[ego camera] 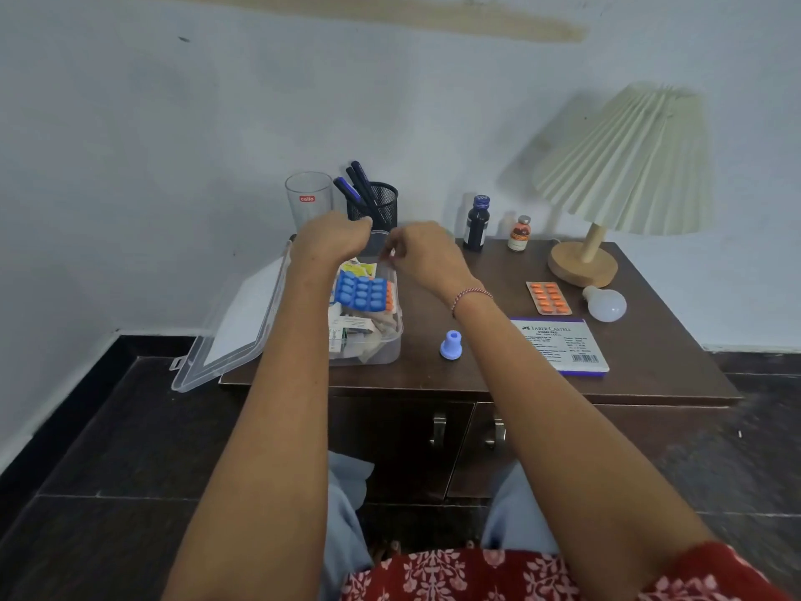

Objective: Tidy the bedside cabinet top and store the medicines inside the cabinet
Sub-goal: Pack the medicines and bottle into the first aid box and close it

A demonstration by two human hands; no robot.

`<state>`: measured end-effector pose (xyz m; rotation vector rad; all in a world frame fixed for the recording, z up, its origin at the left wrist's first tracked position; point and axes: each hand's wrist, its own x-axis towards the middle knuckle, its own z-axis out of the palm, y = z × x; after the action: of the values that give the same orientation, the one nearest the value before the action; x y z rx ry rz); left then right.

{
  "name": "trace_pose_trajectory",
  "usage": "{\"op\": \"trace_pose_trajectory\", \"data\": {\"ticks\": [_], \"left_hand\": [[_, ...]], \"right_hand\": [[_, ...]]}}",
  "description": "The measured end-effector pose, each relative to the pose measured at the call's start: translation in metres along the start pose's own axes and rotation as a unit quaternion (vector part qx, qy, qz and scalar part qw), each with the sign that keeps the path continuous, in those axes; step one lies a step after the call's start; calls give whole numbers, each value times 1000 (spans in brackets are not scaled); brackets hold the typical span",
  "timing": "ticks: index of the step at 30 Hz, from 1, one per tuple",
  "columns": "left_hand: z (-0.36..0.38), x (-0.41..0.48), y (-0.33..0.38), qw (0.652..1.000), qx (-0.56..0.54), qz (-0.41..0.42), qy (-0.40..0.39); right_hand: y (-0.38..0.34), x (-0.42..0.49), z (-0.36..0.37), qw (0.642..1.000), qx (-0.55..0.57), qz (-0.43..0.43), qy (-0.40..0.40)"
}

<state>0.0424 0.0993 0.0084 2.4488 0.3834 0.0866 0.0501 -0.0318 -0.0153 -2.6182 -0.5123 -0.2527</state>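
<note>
Your left hand [333, 238] and right hand [418, 253] together over the clear box [385, 347] at the left edge of the cabinet top [650, 336], both curled, what each grip holds unclear.

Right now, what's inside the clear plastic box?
A blue pill strip lies on top, an orange strip peeking from under it, beside a yellow sachet and paper packets. The left hand and right hand cover the box's far end; the pile hides the bottom.
</note>
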Motion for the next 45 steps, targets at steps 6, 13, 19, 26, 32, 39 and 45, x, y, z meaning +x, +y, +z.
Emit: {"op": "trace_pose_trajectory", "data": {"ticks": [6,13,19,26,32,39,45], "left_hand": [[19,-9,32,980,-198,29,-19],[82,-25,77,931,-326,-20,-165],[123,-41,108,894,-360,-66,-260],[149,-49,126,850,-407,-130,-307],[157,-58,139,830,-429,-142,-327],[160,-59,141,812,-454,-166,-326],[152,-55,135,796,-473,-187,-329]], "right_hand": [[46,-6,-19,982,95,122,106],[98,-27,-43,970,-1,209,123],[139,-51,-58,942,-13,326,77],[159,-56,-56,933,1,358,28],[156,-58,-56,938,-10,345,-14],[147,-60,-60,945,-39,326,-4],[145,-58,-61,952,-105,286,-17]]}}
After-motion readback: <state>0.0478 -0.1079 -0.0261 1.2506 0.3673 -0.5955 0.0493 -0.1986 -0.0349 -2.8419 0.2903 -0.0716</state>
